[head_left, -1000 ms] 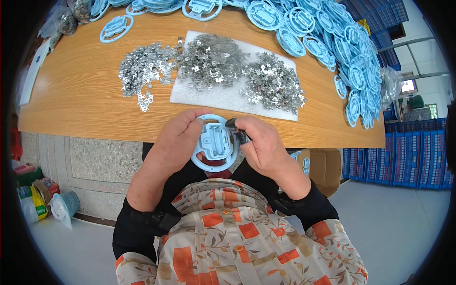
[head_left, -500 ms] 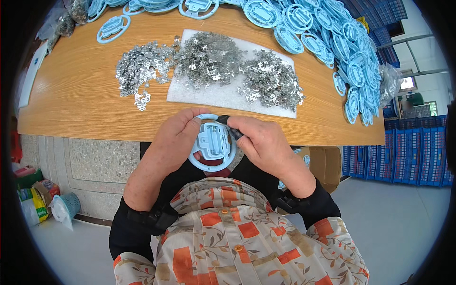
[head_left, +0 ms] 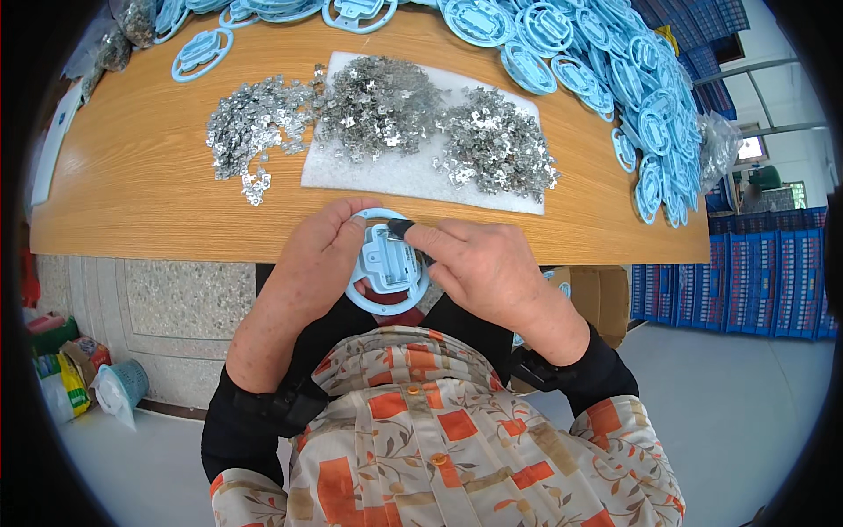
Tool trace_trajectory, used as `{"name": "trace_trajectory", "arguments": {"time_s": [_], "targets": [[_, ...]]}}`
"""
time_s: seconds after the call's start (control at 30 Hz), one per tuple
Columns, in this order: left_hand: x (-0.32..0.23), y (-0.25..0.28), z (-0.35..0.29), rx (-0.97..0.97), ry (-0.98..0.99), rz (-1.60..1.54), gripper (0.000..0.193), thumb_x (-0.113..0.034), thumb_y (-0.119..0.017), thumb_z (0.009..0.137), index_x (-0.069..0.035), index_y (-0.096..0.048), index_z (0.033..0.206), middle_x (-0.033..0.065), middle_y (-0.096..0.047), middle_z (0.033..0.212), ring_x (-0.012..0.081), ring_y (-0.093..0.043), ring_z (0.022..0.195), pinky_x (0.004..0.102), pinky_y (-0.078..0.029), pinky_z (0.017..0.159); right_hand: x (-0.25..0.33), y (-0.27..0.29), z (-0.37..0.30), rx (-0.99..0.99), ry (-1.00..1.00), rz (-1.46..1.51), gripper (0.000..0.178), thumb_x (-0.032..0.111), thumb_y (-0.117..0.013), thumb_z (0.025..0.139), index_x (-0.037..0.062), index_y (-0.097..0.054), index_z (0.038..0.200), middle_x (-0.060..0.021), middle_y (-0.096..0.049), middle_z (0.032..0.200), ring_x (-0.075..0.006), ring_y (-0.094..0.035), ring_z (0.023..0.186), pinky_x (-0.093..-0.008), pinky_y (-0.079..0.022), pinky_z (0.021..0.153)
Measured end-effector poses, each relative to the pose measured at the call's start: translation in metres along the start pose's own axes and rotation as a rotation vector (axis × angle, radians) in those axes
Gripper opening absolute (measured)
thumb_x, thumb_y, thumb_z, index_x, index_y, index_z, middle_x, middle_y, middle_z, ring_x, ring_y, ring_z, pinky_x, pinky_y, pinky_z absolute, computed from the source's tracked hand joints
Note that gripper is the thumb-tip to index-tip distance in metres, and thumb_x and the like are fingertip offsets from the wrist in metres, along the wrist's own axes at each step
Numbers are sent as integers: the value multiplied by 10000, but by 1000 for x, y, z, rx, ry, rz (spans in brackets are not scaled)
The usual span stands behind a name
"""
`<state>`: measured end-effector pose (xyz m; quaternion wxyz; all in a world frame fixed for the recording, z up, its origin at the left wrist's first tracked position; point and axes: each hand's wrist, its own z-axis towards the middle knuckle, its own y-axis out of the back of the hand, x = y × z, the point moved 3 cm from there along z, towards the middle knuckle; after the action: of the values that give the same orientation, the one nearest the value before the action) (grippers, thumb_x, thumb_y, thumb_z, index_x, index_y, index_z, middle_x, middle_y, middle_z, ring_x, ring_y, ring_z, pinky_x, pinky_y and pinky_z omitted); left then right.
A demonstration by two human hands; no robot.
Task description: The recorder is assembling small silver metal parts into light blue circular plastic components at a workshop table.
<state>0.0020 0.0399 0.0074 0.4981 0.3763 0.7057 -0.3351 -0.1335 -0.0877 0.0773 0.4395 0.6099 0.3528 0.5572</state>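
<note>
A light blue round plastic housing (head_left: 387,308), with an open ring and a central battery compartment, is held above my lap at the table's front edge. My left hand (head_left: 318,250) grips its left rim, thumb on top near the upper left. My right hand (head_left: 481,263) is curled at the right side. Its index fingertip, in a black covering (head_left: 400,228), presses on the compartment's upper end; the thumb is by the right rim. Shiny metal shows in the compartment, partly hidden under that finger. Whether a loose metal piece is under the fingertip I cannot tell.
Small metal clips lie in a loose heap (head_left: 255,123) and in two heaps on a white foam sheet (head_left: 351,177). Many similar blue housings (head_left: 654,132) are piled at the right and back. A cardboard box (head_left: 600,303) stands below the table; blue crates (head_left: 729,285) are stacked at the right.
My right index finger has moved from the upper right rim inward onto the compartment's upper end. My left hand keeps its grip on the housing.
</note>
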Motion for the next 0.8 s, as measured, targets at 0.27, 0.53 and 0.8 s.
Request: {"name": "trace_trajectory", "arguments": {"time_s": [0.27, 0.53, 0.8], "targets": [[-3, -2, -1, 2, 2, 38, 304, -112, -427, 1018, 1, -562, 1266, 27, -655, 931, 55, -584, 672, 203, -490, 550, 0, -16, 0, -38, 62, 289, 414, 44, -588, 779, 70, -613, 1192, -166, -678, 997, -358, -668, 845, -411, -539, 718], [2, 1, -2, 4, -18, 44, 318, -138, -434, 1007, 34, -586, 1226, 94, -667, 955, 144, -612, 854, 292, -492, 779, -10, -5, -3, -74, -15, 291, 345, 26, -601, 781, 69, -624, 1122, -144, -673, 949, -350, -662, 791, -398, -528, 674], [1, 1, -2, 11, 37, 51, 318, -126, -430, 1002, 26, -578, 1239, 85, -664, 947, 128, -607, 852, 291, -491, 770, -3, 0, -2, -41, 6, 44, 382, 11, -691, 731, 111, -646, 1098, -86, -678, 895, -305, -668, 758, -376, -537, 620]]}}
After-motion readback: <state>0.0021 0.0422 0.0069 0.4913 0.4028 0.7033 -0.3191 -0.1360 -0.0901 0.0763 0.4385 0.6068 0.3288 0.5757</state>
